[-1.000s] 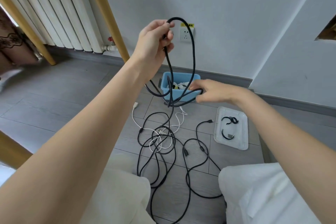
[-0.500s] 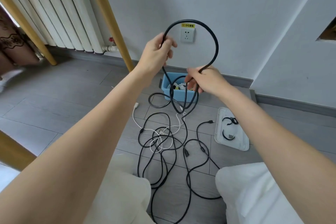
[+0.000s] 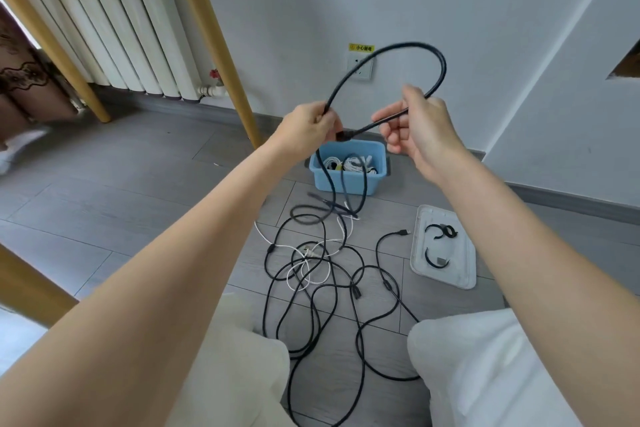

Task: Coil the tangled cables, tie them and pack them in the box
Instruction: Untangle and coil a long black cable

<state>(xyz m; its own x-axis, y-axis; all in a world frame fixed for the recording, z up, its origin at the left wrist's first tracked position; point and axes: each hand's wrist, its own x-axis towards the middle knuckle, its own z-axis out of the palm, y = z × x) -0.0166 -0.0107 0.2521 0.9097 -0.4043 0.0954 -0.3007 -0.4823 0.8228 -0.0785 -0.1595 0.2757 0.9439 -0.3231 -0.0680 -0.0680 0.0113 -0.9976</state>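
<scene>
Floor (image 3: 121, 191) lies open and grey to the left of the two raised hands, as far as the wooden legs (image 3: 211, 42) and the white radiator (image 3: 104, 17) by the wall. Below the hands sits the blue box (image 3: 349, 180) with white coils in it, close to the wall. Just right of the box lies the white lid (image 3: 464, 274) with two small black ties (image 3: 438, 246) on it. Under the hands and nearer the person, tangled cables (image 3: 311, 270), black and white, spread between the knees.

Both arms reach out in front. The left hand (image 3: 310, 130) has its fingers curled tight round the black cable (image 3: 440, 62) and its loops, which hang down over the box. The right hand (image 3: 415, 130) pinches the same cable between thumb and finger, with the other fingers loose. Between the hands the cable arches up in front of the wall socket (image 3: 362, 68).

A moment ago the right hand was lower, near the box; now it is up level with the left one, and the arch is smaller.
</scene>
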